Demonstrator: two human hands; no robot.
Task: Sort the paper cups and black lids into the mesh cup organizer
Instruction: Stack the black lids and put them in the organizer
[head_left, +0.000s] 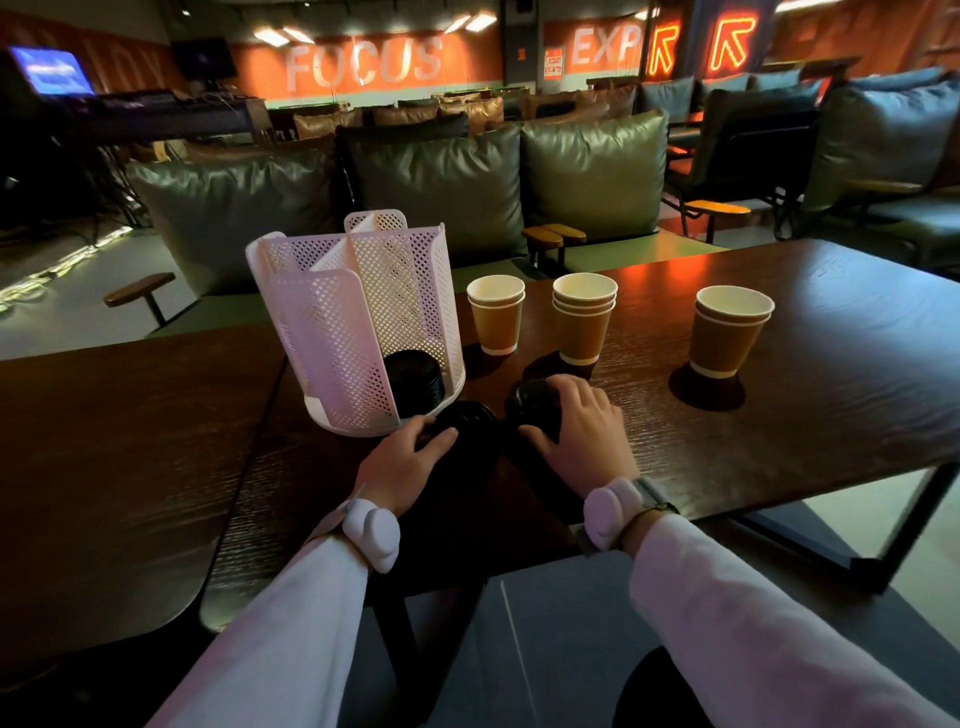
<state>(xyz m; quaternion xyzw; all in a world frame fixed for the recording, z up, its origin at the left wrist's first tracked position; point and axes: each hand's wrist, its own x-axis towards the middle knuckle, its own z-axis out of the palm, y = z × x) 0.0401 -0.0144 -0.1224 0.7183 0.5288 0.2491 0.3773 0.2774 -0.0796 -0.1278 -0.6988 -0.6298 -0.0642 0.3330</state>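
While the left grip is grasping a black lid beside the mesh organizer, the right grip is clutching a lid stack to its right.

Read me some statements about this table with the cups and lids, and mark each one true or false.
1. Three stacks of paper cups stand on the table. True.
2. The cups are already inside the mesh organizer. False: they stand on the table to its right.
3. A stack of stored lids sits in the organizer's front compartment. True.
4. Both hands hold paper cups. False: the left hand and the right hand each grip loose black lids near the organizer's base.
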